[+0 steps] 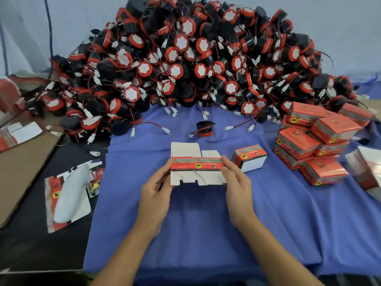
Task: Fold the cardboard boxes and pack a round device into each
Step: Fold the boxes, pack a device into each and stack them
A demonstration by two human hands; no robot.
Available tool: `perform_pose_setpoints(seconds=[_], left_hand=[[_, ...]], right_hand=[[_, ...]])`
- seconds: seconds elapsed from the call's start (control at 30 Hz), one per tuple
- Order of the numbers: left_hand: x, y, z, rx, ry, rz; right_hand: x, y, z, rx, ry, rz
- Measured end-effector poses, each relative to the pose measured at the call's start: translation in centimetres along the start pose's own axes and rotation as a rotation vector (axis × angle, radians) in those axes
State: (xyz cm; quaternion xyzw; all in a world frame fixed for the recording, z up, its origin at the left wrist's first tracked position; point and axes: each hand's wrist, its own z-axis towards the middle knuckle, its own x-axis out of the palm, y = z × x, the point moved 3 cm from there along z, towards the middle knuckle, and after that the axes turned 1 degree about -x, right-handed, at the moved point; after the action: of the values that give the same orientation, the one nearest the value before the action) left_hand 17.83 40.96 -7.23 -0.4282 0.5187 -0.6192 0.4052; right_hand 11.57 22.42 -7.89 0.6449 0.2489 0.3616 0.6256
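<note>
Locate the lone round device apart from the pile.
Head view, centre: the round device sits on the blue cloth between the pile and the held box.

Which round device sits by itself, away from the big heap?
The black one with a red band, alone on the blue cloth just beyond the held box; all others crowd the heap.

Both hands hold an unfolded box blank point(197, 166) over a blue cloth point(195, 228): the left hand point(155, 189) grips its left end, and the right hand point(237, 182) pinches its right end. A folded box point(249, 158) stands just beside the right hand. One round device point(204, 129) lies alone on the cloth beyond the blank, in front of a large heap of devices point(185, 58). Finished boxes point(315, 141) are stacked at right; flat blanks point(66, 195) lie at left.
</note>
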Motion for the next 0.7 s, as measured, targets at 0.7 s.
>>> perform_pose_setpoints(seconds=[0.7], left_hand=[[0.1,0.6,-0.3,0.113,0.041,0.113]], right_hand=[[0.8,0.8,-0.6,-0.068,0.136,-0.049]])
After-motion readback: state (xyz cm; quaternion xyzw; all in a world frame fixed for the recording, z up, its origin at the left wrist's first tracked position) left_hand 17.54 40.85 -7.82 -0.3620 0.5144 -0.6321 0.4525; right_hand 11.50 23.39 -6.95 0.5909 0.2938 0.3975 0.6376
